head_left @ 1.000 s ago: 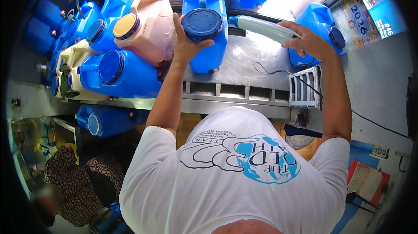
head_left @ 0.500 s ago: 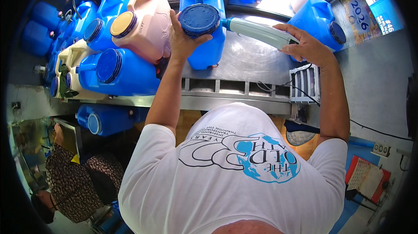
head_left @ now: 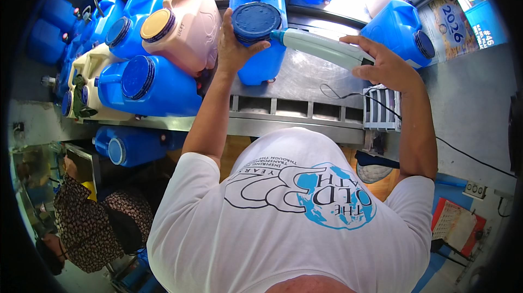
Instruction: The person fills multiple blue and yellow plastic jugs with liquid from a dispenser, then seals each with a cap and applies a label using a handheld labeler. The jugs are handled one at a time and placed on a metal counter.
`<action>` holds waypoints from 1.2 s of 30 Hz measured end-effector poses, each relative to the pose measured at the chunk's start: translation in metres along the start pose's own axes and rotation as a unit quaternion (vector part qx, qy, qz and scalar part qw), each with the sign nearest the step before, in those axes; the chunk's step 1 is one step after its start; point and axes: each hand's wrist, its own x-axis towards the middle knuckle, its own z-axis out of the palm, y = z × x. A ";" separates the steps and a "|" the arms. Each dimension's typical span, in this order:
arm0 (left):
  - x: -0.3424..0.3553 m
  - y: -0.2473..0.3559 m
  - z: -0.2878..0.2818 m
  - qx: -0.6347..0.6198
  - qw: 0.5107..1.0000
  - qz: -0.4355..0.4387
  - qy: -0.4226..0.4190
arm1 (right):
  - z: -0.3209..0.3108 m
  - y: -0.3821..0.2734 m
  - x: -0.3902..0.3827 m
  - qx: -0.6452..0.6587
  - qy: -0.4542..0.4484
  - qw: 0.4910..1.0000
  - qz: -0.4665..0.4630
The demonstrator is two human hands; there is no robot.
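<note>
Blue jugs: at least eight in view, some cut by the frame; one upright jug [head_left: 256,26] on the steel counter [head_left: 305,83] is the one in hand. Pale jugs: one pink [head_left: 182,23], one cream [head_left: 90,67], both among blue ones at left. One blue jug [head_left: 400,31] lies at right, one [head_left: 133,143] under the counter. Left hand [head_left: 234,42] grips the upright jug at its dark round cap [head_left: 256,19], fingers curled under the rim. Right hand [head_left: 381,64] clasps one grey-white handheld tool [head_left: 321,48], whose tip meets the cap's right edge. One corded white rack [head_left: 381,109] sits just below the right hand.
</note>
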 end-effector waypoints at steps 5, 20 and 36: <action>-0.001 0.009 -0.003 0.001 0.999 0.025 0.044 | -0.001 0.001 -0.013 0.002 0.015 0.999 0.039; -0.012 -0.002 0.007 -0.106 0.993 -0.046 0.032 | 0.009 -0.005 -0.019 0.033 0.011 0.999 -0.009; -0.013 -0.004 0.008 0.024 0.998 -0.008 0.059 | 0.019 -0.075 0.023 -0.084 -0.025 0.996 0.005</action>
